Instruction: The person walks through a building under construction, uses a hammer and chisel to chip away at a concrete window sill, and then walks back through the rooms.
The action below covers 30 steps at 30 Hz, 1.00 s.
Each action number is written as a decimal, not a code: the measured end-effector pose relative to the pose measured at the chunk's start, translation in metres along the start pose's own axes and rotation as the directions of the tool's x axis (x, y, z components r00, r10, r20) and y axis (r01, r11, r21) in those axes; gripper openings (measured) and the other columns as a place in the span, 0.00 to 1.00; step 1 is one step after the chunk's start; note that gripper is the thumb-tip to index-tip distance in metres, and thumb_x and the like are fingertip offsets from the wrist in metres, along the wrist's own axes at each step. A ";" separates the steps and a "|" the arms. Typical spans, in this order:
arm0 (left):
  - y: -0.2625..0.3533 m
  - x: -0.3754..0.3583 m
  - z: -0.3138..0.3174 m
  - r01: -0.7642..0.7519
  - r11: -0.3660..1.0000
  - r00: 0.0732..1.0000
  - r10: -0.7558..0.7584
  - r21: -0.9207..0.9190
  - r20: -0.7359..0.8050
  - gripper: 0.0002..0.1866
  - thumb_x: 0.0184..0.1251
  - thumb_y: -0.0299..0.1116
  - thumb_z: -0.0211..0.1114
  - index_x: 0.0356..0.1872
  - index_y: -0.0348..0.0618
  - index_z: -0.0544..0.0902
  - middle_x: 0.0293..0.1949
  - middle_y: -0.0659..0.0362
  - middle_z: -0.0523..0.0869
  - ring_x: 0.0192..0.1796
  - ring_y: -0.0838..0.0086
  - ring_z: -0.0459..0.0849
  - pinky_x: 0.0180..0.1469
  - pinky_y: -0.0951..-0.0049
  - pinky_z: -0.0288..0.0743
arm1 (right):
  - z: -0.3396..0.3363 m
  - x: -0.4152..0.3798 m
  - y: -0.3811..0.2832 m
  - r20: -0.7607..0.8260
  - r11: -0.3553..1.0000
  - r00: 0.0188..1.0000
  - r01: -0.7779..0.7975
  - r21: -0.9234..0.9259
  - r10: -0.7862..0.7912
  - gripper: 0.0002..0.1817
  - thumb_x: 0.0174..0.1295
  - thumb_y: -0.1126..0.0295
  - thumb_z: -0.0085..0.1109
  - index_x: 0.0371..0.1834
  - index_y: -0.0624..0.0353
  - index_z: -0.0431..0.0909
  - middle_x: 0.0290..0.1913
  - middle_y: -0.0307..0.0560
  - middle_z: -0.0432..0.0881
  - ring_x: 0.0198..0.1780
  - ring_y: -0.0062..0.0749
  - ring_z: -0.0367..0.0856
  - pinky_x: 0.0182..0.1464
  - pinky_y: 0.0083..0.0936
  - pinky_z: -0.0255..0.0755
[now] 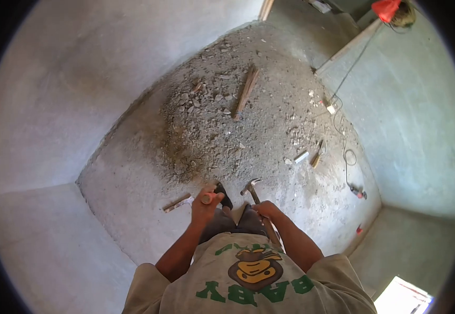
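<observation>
My right hand (268,210) is closed around the handle of a claw hammer (252,189), whose metal head points up and away from me. My left hand (202,206) is closed on a thing with a round, orange-red end (206,198). The rest of that thing is hidden, so its kind cannot be made out. On the floor just left of this hand lies a tool with a wooden handle and a pale, flat end (178,203). A dark shoe (223,194) shows between my hands.
Broken rubble (201,131) covers the floor ahead, with a wooden plank (246,93) on it. To the right lie a white cylinder (301,157), a wooden-handled tool (317,155), a cable (341,133) and a power tool (357,192). Bare walls surround the floor; a doorway opens at the top.
</observation>
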State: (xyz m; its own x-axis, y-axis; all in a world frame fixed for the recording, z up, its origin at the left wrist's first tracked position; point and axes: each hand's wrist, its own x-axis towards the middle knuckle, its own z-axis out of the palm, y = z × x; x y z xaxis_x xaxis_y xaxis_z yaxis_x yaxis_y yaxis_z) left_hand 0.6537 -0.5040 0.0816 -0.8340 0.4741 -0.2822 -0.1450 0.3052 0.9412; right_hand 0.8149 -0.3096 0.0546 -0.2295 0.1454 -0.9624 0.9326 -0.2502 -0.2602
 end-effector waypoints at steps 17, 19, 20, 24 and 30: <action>0.037 -0.025 0.058 0.033 0.972 0.930 -0.115 0.231 0.350 0.17 0.54 0.41 0.75 0.36 0.41 0.82 0.33 0.60 0.84 0.37 0.78 0.81 0.40 0.75 0.75 | -0.014 -0.027 0.053 -0.033 0.953 0.991 0.135 0.273 -0.130 0.21 0.60 0.55 0.61 0.20 0.63 0.74 0.15 0.43 0.71 0.13 0.30 0.70 0.16 0.31 0.66; 0.044 -0.034 0.061 0.023 0.963 0.943 -0.109 0.268 0.313 0.16 0.53 0.41 0.75 0.35 0.41 0.82 0.32 0.60 0.84 0.36 0.78 0.81 0.39 0.75 0.75 | -0.022 -0.032 0.064 -0.041 0.941 0.987 0.162 0.296 -0.157 0.21 0.60 0.55 0.62 0.19 0.62 0.75 0.15 0.44 0.73 0.14 0.31 0.71 0.17 0.32 0.67; 0.047 -0.040 0.063 0.024 0.952 0.953 -0.114 0.304 0.281 0.15 0.53 0.40 0.75 0.34 0.41 0.81 0.32 0.60 0.84 0.35 0.79 0.80 0.39 0.75 0.74 | -0.025 -0.031 0.072 -0.043 0.937 0.986 0.169 0.306 -0.164 0.21 0.60 0.55 0.62 0.19 0.62 0.75 0.15 0.44 0.73 0.14 0.31 0.71 0.17 0.32 0.67; 0.012 -0.060 0.074 0.028 0.942 0.959 -0.120 0.334 0.256 0.18 0.53 0.44 0.74 0.36 0.43 0.82 0.31 0.60 0.83 0.35 0.74 0.81 0.40 0.71 0.75 | -0.042 -0.031 0.106 -0.084 0.929 0.988 0.148 0.338 -0.127 0.20 0.59 0.56 0.62 0.19 0.62 0.76 0.17 0.45 0.75 0.16 0.31 0.74 0.19 0.32 0.69; 0.000 -0.105 0.123 0.087 0.973 0.924 -0.159 0.216 0.347 0.19 0.51 0.43 0.75 0.38 0.42 0.82 0.33 0.57 0.84 0.37 0.71 0.82 0.44 0.71 0.76 | -0.053 -0.045 0.142 -0.023 0.830 1.000 0.028 0.557 -0.019 0.18 0.59 0.58 0.63 0.24 0.63 0.76 0.20 0.44 0.75 0.18 0.31 0.75 0.21 0.33 0.73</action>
State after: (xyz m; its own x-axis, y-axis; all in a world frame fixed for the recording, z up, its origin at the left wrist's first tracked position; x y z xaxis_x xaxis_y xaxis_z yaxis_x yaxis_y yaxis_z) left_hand 0.8069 -0.4521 0.0882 -0.5627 0.6763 -0.4754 -0.0987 0.5160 0.8509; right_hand 0.9723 -0.3008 0.0648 -0.2404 0.1719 -0.9553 0.6120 -0.7371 -0.2866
